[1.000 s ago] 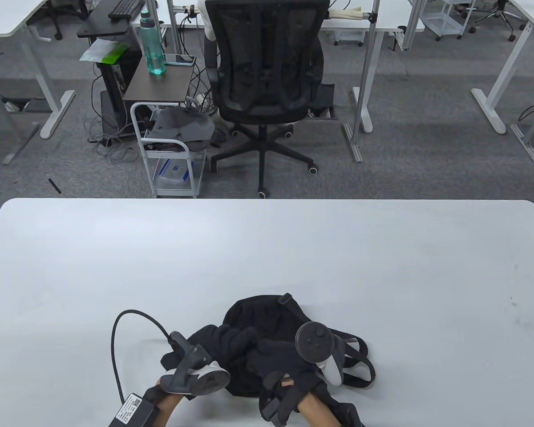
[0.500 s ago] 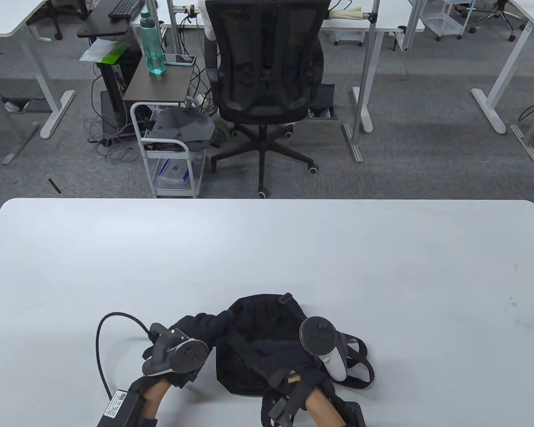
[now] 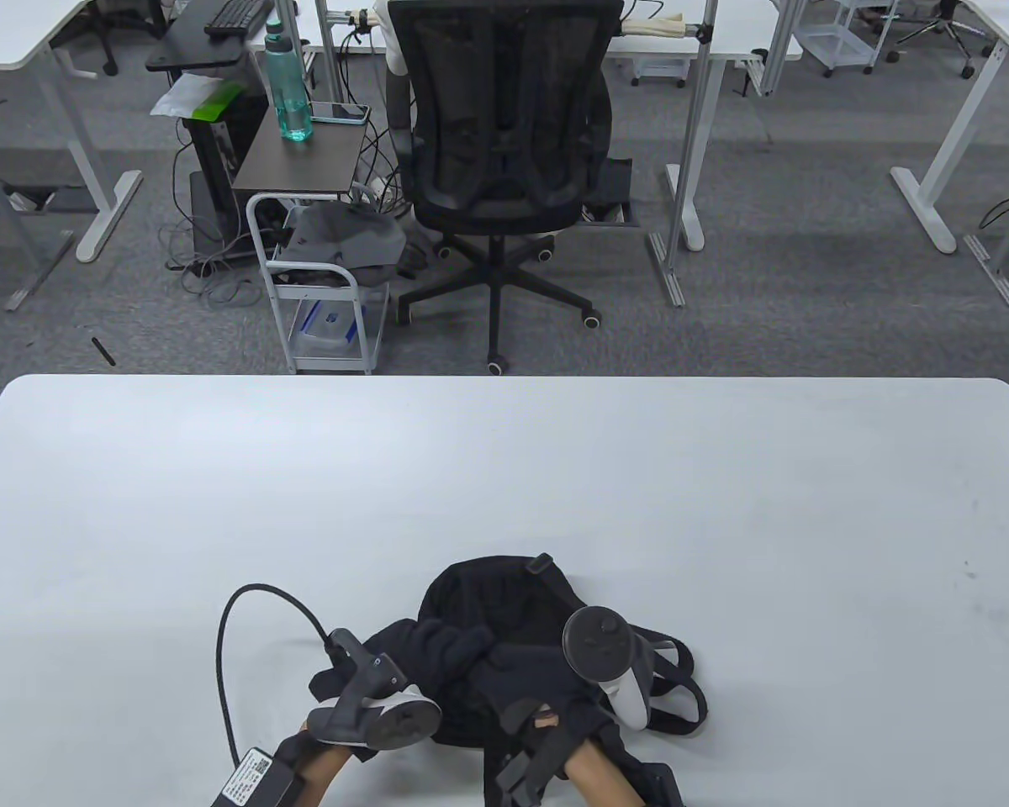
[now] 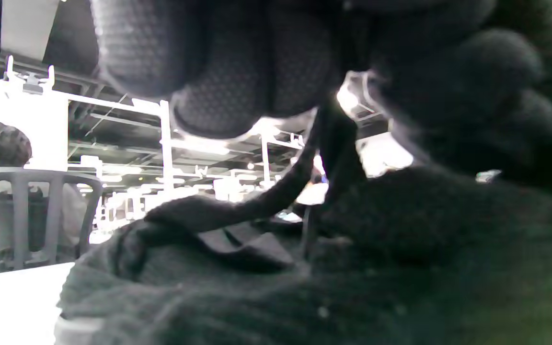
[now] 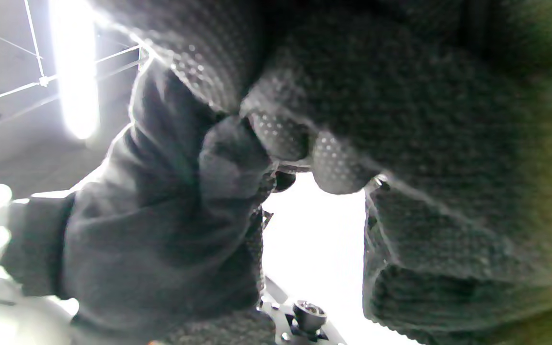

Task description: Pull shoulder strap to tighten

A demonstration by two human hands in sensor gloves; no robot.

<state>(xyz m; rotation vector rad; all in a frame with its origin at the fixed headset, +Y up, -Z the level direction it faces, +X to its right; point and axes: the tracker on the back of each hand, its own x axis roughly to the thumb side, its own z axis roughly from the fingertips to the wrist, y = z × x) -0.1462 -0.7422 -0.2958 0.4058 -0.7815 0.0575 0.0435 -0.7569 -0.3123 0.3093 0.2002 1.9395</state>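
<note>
1. The left hand (image 3: pixel 425 651) reaches in from the near left onto the black bag (image 3: pixel 504 605), its fingers curled over the left side of the bag. In the left wrist view a thin dark shoulder strap (image 4: pixel 333 148) runs down from between the gloved fingers (image 4: pixel 218 96), so the hand looks to be pinching it — a grip that suits a pull toward the person.
2. The bag lies on the white table (image 3: pixel 504 471) near its front edge, between the two hands, flat and slack. Lying that close, both hands can reach it without stretching.
3. The right hand (image 3: pixel 530 681) rests on the bag's near part, probably to pin it so that the bag stays put while the strap slides. In the right wrist view its fingertips (image 5: pixel 338 167) are bent in and pressed together against dark cloth; whether they clamp a strap or only fabric I cannot tell.
4. Loose strap loops (image 3: pixel 681 689) lie on the table just right of the bag — slack webbing, touched by neither hand.
</note>
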